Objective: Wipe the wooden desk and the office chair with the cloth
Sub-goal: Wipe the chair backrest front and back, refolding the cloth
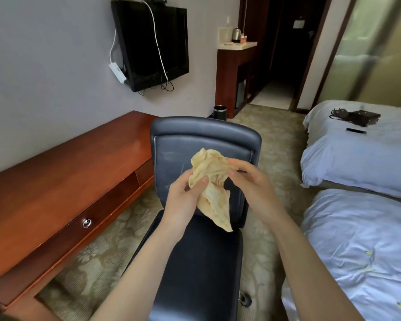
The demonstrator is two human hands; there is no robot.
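Our left hand (pixel 185 200) and right hand (pixel 248 181) both pinch the yellow cloth (pixel 212 181), bunched up in the air over the office chair (pixel 195 262). The wooden desk (pixel 63 177) sits just beside us. We think the chair still needs wiping; we cannot tell about the desk.

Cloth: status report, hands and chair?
Bunched cloth gripped by left hand and right hand. Held over office chair seat; wooden desk at left. Nothing between cloth and chair.
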